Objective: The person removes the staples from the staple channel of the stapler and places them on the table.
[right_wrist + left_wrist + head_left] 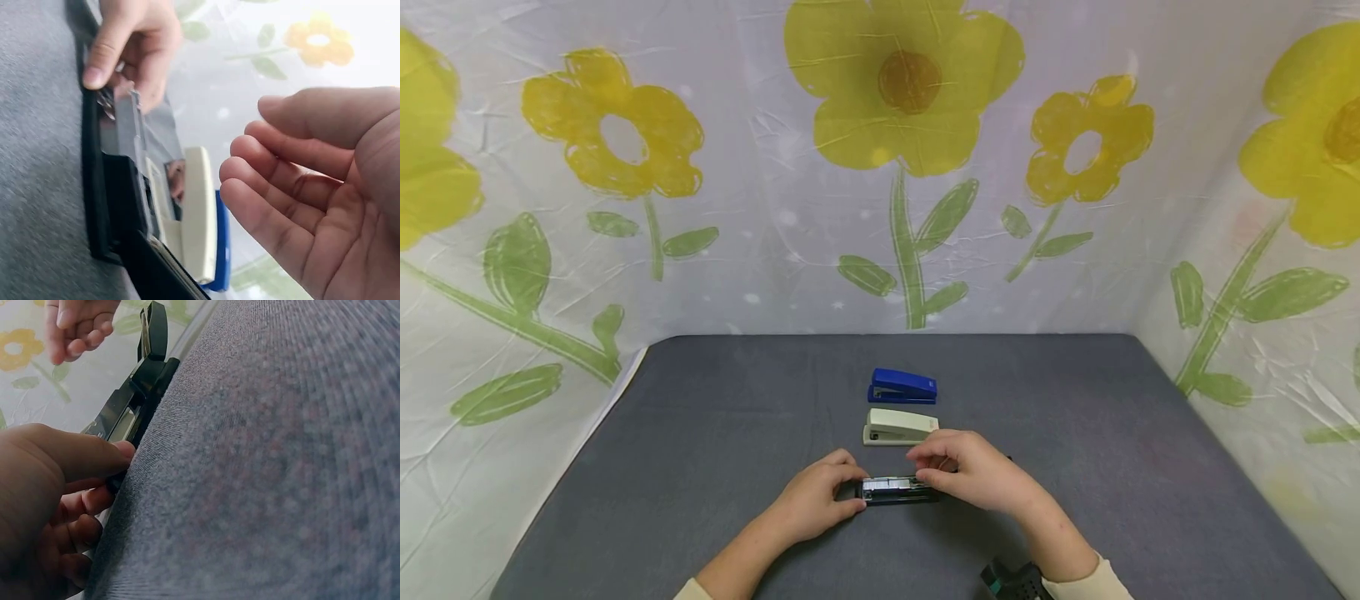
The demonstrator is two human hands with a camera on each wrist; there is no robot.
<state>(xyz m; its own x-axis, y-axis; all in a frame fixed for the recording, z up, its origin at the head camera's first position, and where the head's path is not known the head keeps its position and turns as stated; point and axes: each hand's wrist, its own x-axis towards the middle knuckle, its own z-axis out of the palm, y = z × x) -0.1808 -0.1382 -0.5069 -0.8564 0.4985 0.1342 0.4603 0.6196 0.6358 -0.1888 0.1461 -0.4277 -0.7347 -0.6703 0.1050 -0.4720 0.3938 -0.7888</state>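
Note:
A black stapler (901, 498) lies on the dark grey tabletop, its top arm (154, 331) swung up and back and its metal magazine (129, 128) exposed. My left hand (816, 500) pinches one end of it between thumb and fingers, the thumb low at the base. Over the other part hovers my right hand (977, 473), which overlaps the stapler in the head view. Seen from the right wrist, the fingers (269, 200) are loosely bent, apart from the stapler, with nothing between them and the thumb.
Just behind the black stapler stands a cream stapler (898, 427), closed. Farther back is a blue stapler (904, 387), also closed. A flowered curtain (760, 250) hangs behind and beside the table (737, 400). A black device (1015, 581) sits by the right wrist.

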